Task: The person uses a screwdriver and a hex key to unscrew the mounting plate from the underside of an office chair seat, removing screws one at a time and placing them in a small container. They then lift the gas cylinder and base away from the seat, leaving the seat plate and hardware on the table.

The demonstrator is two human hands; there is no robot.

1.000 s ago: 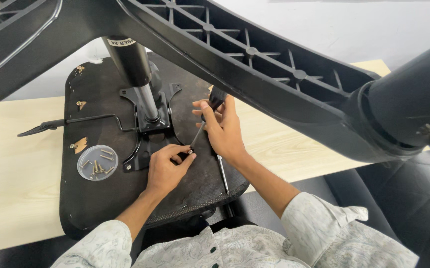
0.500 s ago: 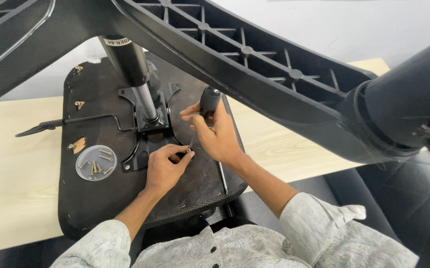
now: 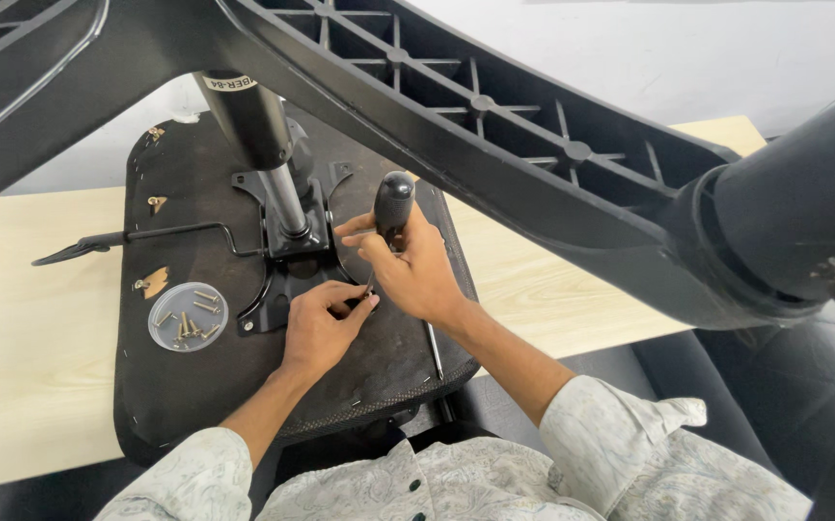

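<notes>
A: Quick, what's each hand doing?

B: My right hand [image 3: 417,275] is clenched round the rounded black plastic handle of a screwdriver [image 3: 393,205], shaft pointing down at the black metal mounting plate [image 3: 287,280] on the upturned black chair seat [image 3: 195,376]. My left hand [image 3: 326,323] pinches something tiny at the tip, thumb against fingertips; probably a screw, too small to tell.

A: Where's the seat?

B: Flat on the pale wooden table [image 3: 31,367], underside up, gas-lift column [image 3: 263,145] standing from the plate. The ribbed black plastic star base [image 3: 494,125] looms close above.

A: Step?

B: I'd say driving a screw at the plate's lower right edge, just getting the tip seated.

A: Next move needs?

B: Keeping the shaft upright, pressing down, letting go with my left hand once the thread bites. Spare brass-coloured screws wait in the round clear plastic lid [image 3: 188,316], left of the plate. A thin metal rod [image 3: 434,349] lies on the seat under my right wrist.
</notes>
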